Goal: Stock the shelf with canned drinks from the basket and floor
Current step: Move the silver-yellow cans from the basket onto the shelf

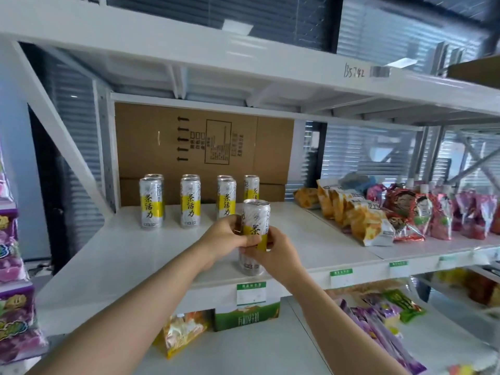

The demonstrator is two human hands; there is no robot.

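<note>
Shelf (121, 261), white and wide, carries it all. One big brown box (162, 147) sits at its back. Seven standing cans (190, 204) are just in front of the box: three pairs, one can behind the other, and one alone at the right end. One more can (256, 212), the eighth, is upright farther out from the box, by the shelf's front edge. Two hands hold it. The left hand (224, 235) wraps curled fingers round the can's left side. The right hand (278, 253) grips its right side, lower down. Whether the can's bottom touches the shelf I cannot tell.
</note>
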